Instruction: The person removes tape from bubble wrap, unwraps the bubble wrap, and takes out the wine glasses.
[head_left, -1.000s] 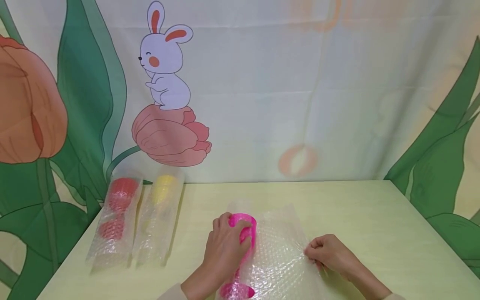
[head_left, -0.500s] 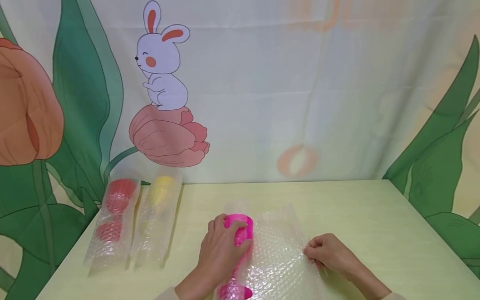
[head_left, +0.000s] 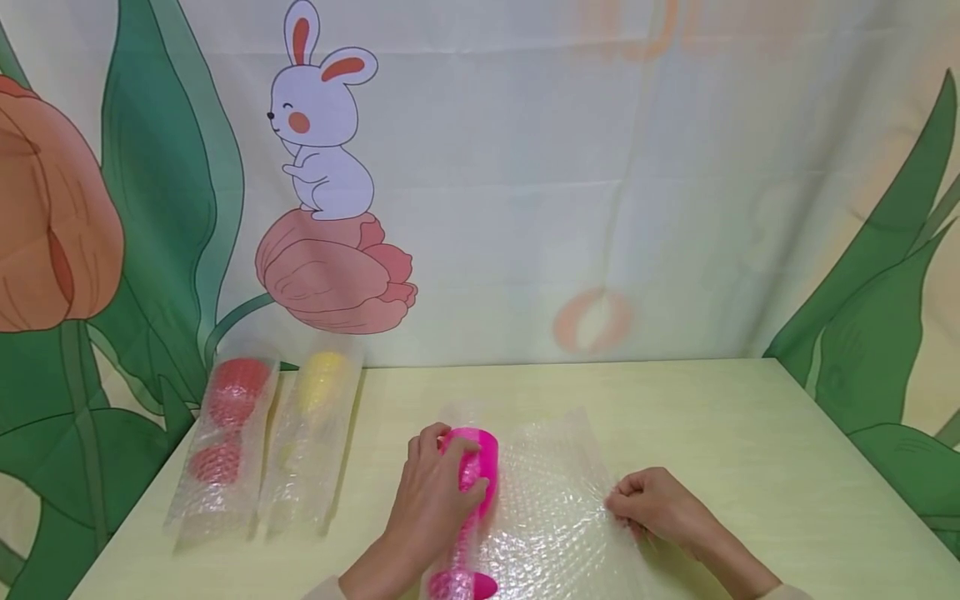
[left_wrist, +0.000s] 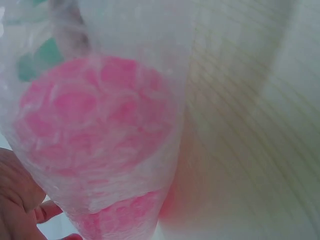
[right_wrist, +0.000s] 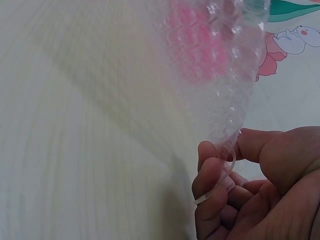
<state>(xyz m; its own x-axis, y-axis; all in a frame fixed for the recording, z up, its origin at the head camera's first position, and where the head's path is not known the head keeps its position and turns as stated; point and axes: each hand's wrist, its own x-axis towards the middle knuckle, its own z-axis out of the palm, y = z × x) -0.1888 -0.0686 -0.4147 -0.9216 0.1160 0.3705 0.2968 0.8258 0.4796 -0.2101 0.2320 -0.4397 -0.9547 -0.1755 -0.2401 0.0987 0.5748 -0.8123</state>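
A bright pink goblet (head_left: 489,457) lies on its side on the table, its foot towards me, partly wrapped in clear bubble wrap (head_left: 551,500). My left hand (head_left: 435,496) grips the bowl from above, fingers and thumb curled over it through the wrap. In the left wrist view the round pink foot (left_wrist: 100,112) shows through the bubbles. The loose part of the sheet stretches to the right, drawn into creases. At its right edge, my right hand (head_left: 660,507) pinches the film between thumb and fingers; the right wrist view shows the gathered edge held there.
Two wrapped bundles lie at the back left of the table: one with a red goblet (head_left: 236,392) inside, the other with a yellow one (head_left: 321,379). Behind the pale table (head_left: 750,425) hangs a cloth backdrop (head_left: 510,183) with a printed rabbit and tulips.
My left hand and the pink goblet have shifted slightly to the left, and the sheet's loose part follows. My right hand stays in place, still pinching the edge.
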